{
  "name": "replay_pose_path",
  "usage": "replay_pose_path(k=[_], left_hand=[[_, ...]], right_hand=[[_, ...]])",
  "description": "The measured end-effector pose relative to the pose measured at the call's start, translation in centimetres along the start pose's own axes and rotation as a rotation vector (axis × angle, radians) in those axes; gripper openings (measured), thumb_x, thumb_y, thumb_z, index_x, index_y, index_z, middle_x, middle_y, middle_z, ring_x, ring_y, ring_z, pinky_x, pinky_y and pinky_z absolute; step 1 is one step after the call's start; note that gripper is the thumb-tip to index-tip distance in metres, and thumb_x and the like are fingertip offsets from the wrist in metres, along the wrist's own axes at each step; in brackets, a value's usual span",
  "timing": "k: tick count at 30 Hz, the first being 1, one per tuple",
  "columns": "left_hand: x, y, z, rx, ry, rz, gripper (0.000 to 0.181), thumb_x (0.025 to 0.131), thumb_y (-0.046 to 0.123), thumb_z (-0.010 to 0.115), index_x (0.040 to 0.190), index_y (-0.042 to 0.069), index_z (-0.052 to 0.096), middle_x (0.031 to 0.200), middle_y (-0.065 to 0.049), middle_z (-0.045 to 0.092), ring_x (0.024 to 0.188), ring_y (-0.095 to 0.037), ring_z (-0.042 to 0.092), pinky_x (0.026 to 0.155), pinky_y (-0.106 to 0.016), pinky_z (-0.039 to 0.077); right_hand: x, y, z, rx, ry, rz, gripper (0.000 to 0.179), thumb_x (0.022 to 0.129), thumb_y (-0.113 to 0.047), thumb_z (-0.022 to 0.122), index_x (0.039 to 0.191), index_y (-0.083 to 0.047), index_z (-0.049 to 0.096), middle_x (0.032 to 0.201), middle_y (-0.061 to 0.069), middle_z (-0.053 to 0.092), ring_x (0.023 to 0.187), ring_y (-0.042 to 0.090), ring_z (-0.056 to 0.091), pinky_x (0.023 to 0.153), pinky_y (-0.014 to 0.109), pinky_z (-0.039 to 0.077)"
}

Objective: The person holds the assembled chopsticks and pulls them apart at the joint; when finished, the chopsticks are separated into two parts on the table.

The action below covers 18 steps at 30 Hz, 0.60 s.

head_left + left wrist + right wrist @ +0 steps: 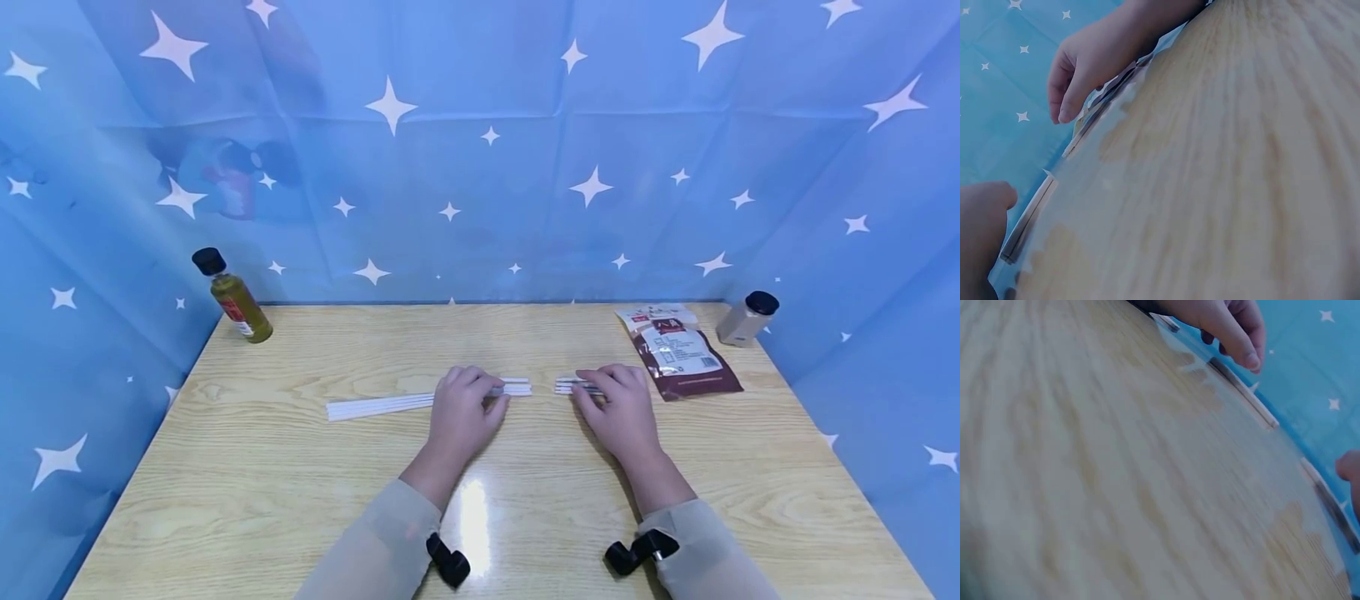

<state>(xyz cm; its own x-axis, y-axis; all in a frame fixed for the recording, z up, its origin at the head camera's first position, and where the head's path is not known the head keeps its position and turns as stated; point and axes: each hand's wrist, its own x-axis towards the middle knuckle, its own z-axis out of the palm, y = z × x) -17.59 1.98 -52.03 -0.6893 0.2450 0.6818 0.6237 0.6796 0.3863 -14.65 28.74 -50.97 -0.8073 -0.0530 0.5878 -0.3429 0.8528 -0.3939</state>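
Observation:
Several thin white sticks (378,407) lie side by side on the table under my left hand (465,408), poking out on both sides of it. Its thumb and fingers arch over them without closing round any. Across a short gap, the ends of a second bundle of sticks (566,386) show by my right hand (622,408), which covers the rest. That hand's thumb and forefinger stand apart, one on each side of the bundle. In the right wrist view, the left hand's fingertips (1252,361) hover just over the sticks (1250,394).
A brown and white food packet (681,354) lies flat beyond my right hand. Behind it, near the back right corner, stands a jar with a black cap (742,325). An olive-coloured bottle (243,308) stands at the back left. A blue starred curtain (450,167) surrounds the table (262,500).

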Motion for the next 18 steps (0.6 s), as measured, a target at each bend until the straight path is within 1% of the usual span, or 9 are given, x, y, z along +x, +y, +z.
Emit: replay_pose_path(k=[10,13,18], left_hand=[[-0.1,0.2,-1.1,0.026,-0.007,0.012,0.007,0.086,0.016,0.086,0.093,0.015,0.083,0.093,0.002,0.074,0.087,-0.022,0.066,0.074,-0.04,0.054],[-0.3,0.1,-1.3,0.035,-0.027,-0.001,0.006,0.088,0.016,0.085,0.094,0.016,0.084,0.094,0.003,0.073,0.088,-0.021,0.066,0.076,-0.04,0.054],[-0.6,-0.2,-1.5,0.044,-0.022,0.011,0.007,0.088,0.016,0.084,0.095,0.016,0.084,0.094,0.002,0.074,0.087,-0.021,0.066,0.074,-0.039,0.054]], right_hand=[[0.7,-1.4,1.1,0.039,0.016,-0.077,0.021,0.09,-0.016,0.085,0.109,-0.006,0.082,0.1,0.015,0.072,0.097,0.039,0.058,0.089,0.052,0.045],[0.8,-1.8,1.5,0.041,0.008,-0.085,0.02,0.09,-0.017,0.085,0.108,-0.007,0.083,0.099,0.014,0.072,0.095,0.039,0.059,0.088,0.052,0.046],[0.9,-2.5,2.0,0.059,0.016,-0.107,0.02,0.09,-0.018,0.085,0.106,-0.006,0.083,0.098,0.014,0.072,0.094,0.039,0.059,0.087,0.053,0.047]])
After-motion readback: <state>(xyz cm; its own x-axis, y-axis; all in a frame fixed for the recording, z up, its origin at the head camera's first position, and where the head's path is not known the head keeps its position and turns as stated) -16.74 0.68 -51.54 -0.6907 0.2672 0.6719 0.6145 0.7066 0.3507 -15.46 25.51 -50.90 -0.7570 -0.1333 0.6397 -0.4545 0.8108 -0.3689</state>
